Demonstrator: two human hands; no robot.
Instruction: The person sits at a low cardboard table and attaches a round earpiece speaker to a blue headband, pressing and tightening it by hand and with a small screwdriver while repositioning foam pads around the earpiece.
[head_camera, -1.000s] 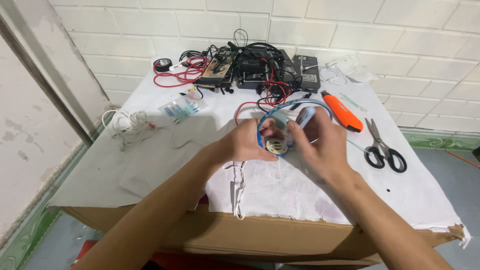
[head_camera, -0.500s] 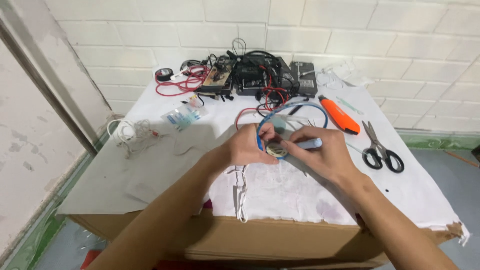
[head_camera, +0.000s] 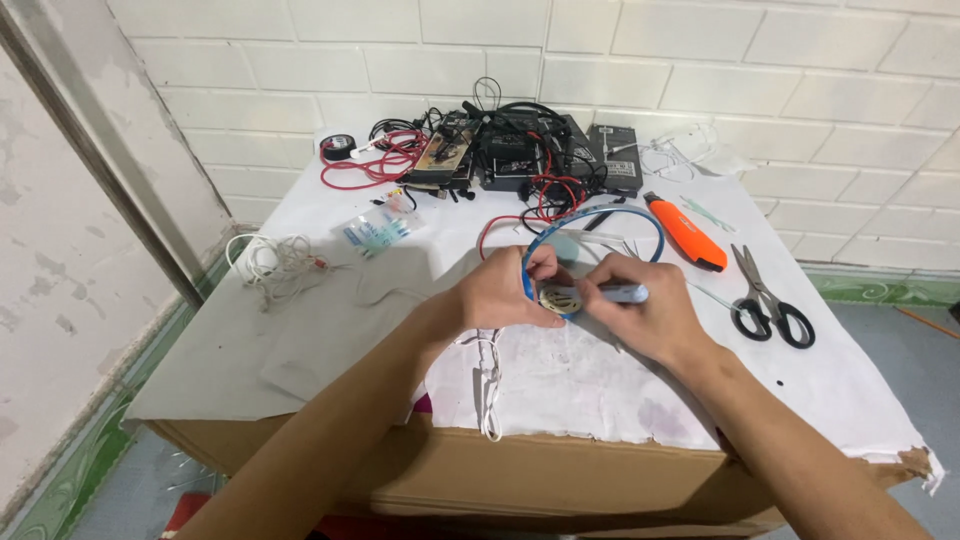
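While 2 hands (head_camera: 590, 305) hold, 1 blue cable (head_camera: 600, 222)

Bright, even, diffuse light, no clear source. Soft, faint shadows only under hands (head_camera: 520, 295) and beside scissors (head_camera: 765, 298). No glare on white wall (head_camera: 700, 60). Sharp in centre; slight wide-angle bending near edges; forearms slightly soft at bottom.

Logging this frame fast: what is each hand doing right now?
Left hand: closed, pinching the small round part on the blue cable loop.
Right hand: closed around a pale pen-like tool, tip at that part.
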